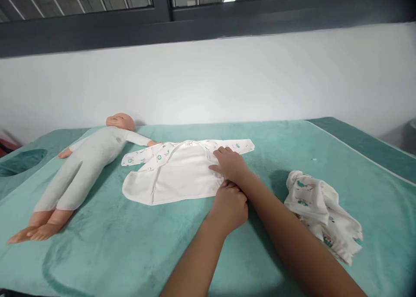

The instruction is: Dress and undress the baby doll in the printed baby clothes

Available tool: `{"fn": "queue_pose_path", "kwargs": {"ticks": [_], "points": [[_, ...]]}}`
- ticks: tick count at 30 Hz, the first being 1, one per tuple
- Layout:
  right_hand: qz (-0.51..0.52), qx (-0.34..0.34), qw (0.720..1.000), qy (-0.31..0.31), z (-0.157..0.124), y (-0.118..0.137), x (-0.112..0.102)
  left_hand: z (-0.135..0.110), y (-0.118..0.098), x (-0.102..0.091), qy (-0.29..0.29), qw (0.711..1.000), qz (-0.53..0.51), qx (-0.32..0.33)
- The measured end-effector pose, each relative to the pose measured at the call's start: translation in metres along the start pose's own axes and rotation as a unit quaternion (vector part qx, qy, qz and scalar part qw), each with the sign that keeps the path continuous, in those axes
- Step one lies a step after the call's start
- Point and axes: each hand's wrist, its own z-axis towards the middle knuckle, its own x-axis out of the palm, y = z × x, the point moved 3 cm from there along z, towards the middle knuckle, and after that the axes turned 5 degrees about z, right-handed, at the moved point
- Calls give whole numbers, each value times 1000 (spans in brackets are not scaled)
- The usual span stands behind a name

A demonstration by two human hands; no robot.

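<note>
A person's smooth, bare left hand [230,207] and bare right hand [232,166].
The slim, uncovered left forearm [198,254] and right forearm [282,227] taper toward the hands; the right hand's fingers [224,155] are slender, round-tipped.

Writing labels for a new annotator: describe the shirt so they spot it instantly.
On the green sheet, look between the doll at left and the bunched cloth at right. The shirt lies there, the right hand resting on it. Unlike the cloth, it is spread flat, plain white inside showing, printed sleeves stretched to both sides.
</note>
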Motion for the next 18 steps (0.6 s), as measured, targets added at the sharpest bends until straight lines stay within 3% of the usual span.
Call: {"fn": "queue_pose_path", "kwargs": {"ticks": [9,13,15,18], "points": [[57,98,991,-73,8,-33,2,2,0,-13,-23,989,-143,-14],[87,149,973,-154,3,-45,-7,1,1,-19,-27,975,-215,-49],[102,126,966,-200,1,-41,-11,0,2,-20,-25,967,-242,-73],[158,9,964,-215,-1,-21,-12,-1,5,-20,-22,953,-283,-103]]}}
